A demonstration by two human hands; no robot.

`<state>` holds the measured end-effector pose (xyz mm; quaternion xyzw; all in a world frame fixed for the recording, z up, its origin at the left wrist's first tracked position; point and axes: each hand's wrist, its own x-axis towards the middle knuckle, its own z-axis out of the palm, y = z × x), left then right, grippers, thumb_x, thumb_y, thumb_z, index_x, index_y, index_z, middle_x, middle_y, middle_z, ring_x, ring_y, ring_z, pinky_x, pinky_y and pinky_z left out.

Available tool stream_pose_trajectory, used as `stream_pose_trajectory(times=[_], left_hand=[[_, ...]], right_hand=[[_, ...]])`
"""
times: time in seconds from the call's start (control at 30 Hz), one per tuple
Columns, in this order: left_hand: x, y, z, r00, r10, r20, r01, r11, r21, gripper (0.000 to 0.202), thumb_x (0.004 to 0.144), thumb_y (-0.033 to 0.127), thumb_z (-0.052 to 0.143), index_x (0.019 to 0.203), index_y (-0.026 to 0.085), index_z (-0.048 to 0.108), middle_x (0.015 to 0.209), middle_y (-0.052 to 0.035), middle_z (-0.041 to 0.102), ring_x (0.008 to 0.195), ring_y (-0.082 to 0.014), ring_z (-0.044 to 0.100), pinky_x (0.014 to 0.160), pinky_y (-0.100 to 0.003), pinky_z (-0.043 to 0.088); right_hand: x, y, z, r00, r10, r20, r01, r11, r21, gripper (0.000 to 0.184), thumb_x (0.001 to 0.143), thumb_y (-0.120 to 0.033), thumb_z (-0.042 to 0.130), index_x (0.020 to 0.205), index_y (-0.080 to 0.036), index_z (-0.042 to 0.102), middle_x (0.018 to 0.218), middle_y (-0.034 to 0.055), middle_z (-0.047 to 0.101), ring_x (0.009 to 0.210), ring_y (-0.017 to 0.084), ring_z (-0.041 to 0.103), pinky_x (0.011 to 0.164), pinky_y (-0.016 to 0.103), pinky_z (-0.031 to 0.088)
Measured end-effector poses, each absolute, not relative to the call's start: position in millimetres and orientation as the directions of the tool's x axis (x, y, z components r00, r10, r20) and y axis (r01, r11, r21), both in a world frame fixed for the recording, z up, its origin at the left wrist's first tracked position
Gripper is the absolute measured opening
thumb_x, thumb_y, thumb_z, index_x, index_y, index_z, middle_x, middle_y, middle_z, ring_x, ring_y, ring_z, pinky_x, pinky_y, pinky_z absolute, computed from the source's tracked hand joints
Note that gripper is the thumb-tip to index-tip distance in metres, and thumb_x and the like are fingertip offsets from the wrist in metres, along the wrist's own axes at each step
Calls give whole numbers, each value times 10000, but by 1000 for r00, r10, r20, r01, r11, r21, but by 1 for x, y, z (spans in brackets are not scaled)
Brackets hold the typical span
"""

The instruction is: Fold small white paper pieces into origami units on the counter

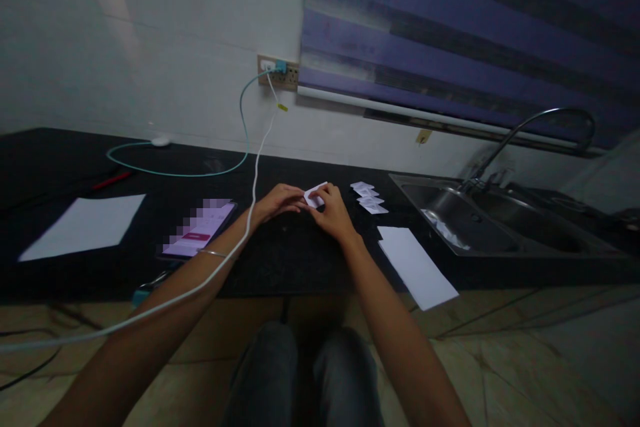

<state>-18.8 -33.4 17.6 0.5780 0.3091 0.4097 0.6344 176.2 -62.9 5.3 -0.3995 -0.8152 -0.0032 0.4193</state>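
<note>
A small folded piece of white paper (314,197) is held up just above the dark counter, between my two hands. My right hand (334,212) pinches it from the right, thumb and fingers closed on it. From the other side, my left hand (281,201) has its fingertips together at the paper's left edge; their exact grip is partly hidden. A short row of small folded white papers (369,198) lies to the right of my hands. Nearer the front edge rests a stack of white paper strips (416,265), its corner overhanging the counter.
On the left lie a large white sheet (85,225) and a tablet or phone (200,230) with a lit screen. A white cable (256,177) crosses over my left forearm from the wall socket (278,73). A steel sink (465,217) with a tap is at right.
</note>
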Motion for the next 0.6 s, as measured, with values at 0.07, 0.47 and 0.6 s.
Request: stream_pose_trajectory(times=[0.07,0.47,0.6], left_hand=[[-20,-35,19,484,872,79,-151,-5,988,232,721,327,802,720,113,714,751,-69,729,742,-180,718,618,-202,527],[-19,-30,13,509,858,71,-158,11,987,237,799,279,768,936,87,756,901,-143,779,793,-194,746,676,-233,562],[-23,-26,9,565,823,53,-206,78,975,261,799,274,750,950,62,758,928,-173,779,826,-227,757,755,-283,583]], right_hand=[[179,-61,4,-354,647,676,625,701,-344,182,868,-285,705,1032,-214,674,1079,98,595,1032,257,540,927,401,466],[180,-61,7,-344,671,657,649,676,-350,158,965,-171,483,938,-188,637,988,106,635,968,246,555,903,397,451],[179,-62,8,-366,670,646,630,689,-358,170,980,-173,451,947,-192,617,965,100,625,942,243,546,877,384,452]])
